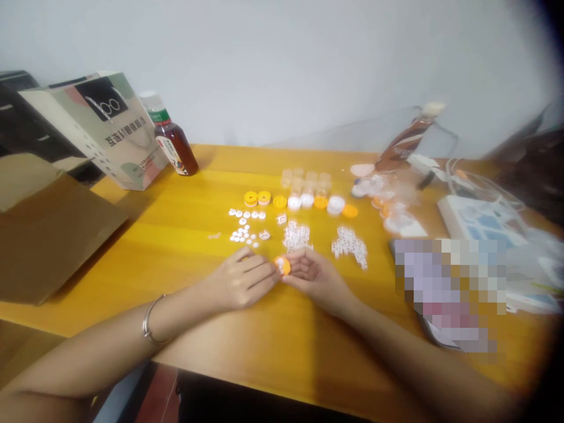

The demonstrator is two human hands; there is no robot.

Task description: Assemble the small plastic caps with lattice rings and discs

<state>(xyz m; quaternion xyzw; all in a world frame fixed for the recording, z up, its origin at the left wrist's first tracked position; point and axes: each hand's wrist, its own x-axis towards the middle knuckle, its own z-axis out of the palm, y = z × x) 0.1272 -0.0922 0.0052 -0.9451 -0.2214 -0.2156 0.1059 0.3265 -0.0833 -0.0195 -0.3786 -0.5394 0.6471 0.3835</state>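
Observation:
Between my two hands, just above the wooden table, is a small round orange cap [284,267] with something white inside it. My right hand [318,278] pinches the cap from the right side. On its left edge, the fingers of my left hand [244,279] are closed, with their tips partly hidden. Beyond the hands lie a group of small white discs [240,235], a pile of small white pieces [296,236] with reddish marks and a second such pile [349,247]. Farther back runs a row of yellow, white and orange round caps [307,201].
Clear cups [310,182] stand behind the caps. An amber bottle [177,147] and paper bag [127,141] are back left, with a cardboard box [48,229] nearer. On the right are a brown bottle [405,141], plastic bits [399,208] and a blurred-out phone-like device [440,299].

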